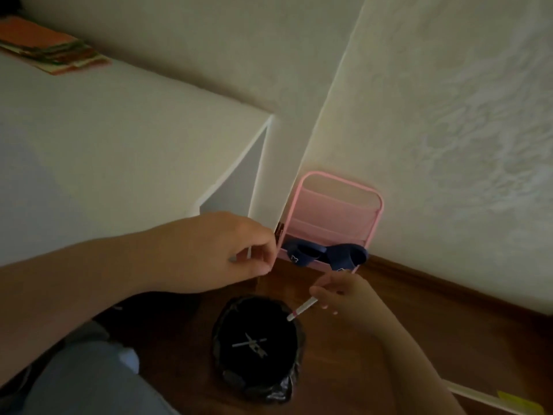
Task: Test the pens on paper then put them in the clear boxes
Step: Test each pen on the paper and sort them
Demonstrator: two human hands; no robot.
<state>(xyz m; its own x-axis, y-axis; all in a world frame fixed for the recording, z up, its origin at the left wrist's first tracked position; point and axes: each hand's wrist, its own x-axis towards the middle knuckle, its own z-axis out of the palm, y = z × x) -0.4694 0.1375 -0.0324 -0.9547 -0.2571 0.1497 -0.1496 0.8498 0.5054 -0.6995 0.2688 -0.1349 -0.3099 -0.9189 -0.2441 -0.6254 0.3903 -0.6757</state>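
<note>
- pen (302, 308): white barrel with a thin pink band near its lower end;
- bin (257, 348): black, lined with a glossy black bag crinkled at the rim; pale grey-white sticks (250, 344) lie crossed on the dark inside;
- rack (332, 217): pink frame with lighter pink panels;
- slippers (324, 254): navy blue, each with a small white mark;
- floor (374, 354): reddish-brown wood, with a matching brown skirting;
- walls (449, 115): off-white, with a mottled textured pattern;
- table (104, 145): plain white top;
- stack of papers (57, 52): orange, red and green layers;
- trouser leg (95, 381): grey-blue;
- yellow note (519, 404) on a white strip.
</note>
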